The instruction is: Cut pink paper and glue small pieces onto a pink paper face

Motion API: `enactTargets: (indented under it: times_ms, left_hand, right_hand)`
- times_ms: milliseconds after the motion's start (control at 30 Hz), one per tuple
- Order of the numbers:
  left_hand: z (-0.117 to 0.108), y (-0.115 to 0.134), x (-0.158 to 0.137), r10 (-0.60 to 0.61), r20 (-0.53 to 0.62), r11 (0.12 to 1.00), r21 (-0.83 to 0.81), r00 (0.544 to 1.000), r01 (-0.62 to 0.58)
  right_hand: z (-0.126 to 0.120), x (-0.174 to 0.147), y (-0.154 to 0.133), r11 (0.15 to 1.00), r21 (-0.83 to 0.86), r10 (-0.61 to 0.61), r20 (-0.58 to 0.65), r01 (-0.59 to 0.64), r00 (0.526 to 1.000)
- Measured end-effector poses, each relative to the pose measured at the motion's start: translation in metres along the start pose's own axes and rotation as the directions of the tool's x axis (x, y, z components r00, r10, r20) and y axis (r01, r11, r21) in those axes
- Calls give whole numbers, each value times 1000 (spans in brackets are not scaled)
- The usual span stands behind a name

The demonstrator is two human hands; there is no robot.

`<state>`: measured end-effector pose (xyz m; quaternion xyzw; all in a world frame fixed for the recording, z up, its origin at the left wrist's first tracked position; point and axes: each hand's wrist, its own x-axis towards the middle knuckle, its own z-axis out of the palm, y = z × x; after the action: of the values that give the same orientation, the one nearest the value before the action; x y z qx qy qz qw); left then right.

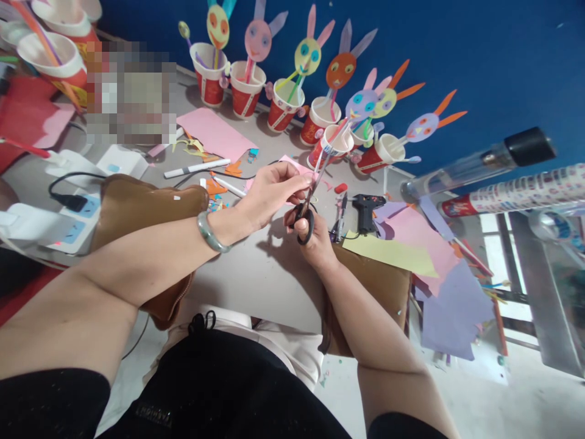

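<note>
Over the middle of the table, my right hand (316, 242) grips the black handles of a pair of scissors (305, 225), whose blades point away from me. My left hand (269, 195), with a bangle on its wrist, pinches a small piece of pink paper (314, 177) beside the blades. Most of that piece is covered by my fingers, so I cannot tell its shape. Behind my left hand lies more pink paper (292, 166). To the right of the scissors are a red cap-like piece (340, 188), a pen (341, 213) and a black glue gun (367, 210).
Several red-and-white paper cups (247, 91) with paper rabbit heads on sticks line the blue wall. A marker (196, 169) and paper scraps lie at left, near a brown cushion (150, 201) and a power strip (82, 222). Purple sheets (452, 311) and stacked cups (516, 192) are at right.
</note>
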<state>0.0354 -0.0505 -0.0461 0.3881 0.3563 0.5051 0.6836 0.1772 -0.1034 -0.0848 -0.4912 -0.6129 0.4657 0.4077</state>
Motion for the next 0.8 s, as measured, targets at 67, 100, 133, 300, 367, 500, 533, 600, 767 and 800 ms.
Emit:
enactTargets:
  times_ms: [67, 100, 133, 300, 367, 500, 533, 600, 767, 800]
  left_hand:
    - [0, 0, 0, -1, 2, 1000, -5, 1000, 1]
    - [0, -1, 0, -2, 2, 1000, -7, 1000, 2]
    - [0, -1, 0, -4, 0, 1000, -9, 1000, 4]
    - [0, 0, 0, -6, 3, 1000, -20, 1000, 6]
    - [0, 1, 0, -5, 6, 1000, -25, 1000, 6]
    - [-1, 1, 0, -17, 4, 1000, -24, 1000, 17]
    - [-1, 1, 0, -19, 3, 1000, -23, 1000, 19]
    - [-1, 2, 0, -19, 5, 999, -26, 1000, 19]
    - [-1, 3, 0, -19, 2, 999, -28, 1000, 19]
    - [-1, 3, -1, -17, 3, 1000, -26, 1000, 17]
  right_hand:
    - [0, 0, -1, 1000, 4, -4, 7, 4, 1000]
    - [0, 0, -1, 1000, 10, -7, 14, 7, 1000]
    - [0, 0, -1, 1000, 20, -12, 20, 11, 1000]
    - [-1, 1, 0, 999, 46, -28, 34, 27, 999]
    - [-1, 1, 1, 999, 37, -22, 35, 20, 999]
    - [-2, 0, 1, 1000, 10, -6, 22, 6, 1000]
    - [-2, 0, 1, 1000, 8, -4, 19, 3, 1000]
    - [-2, 0, 0, 1000, 10, -2, 17, 2, 1000]
    - [-1, 0, -1, 1000, 10, -3, 11, 3, 1000]
    - [-1, 0, -1, 1000, 7, -5, 7, 5, 1000]
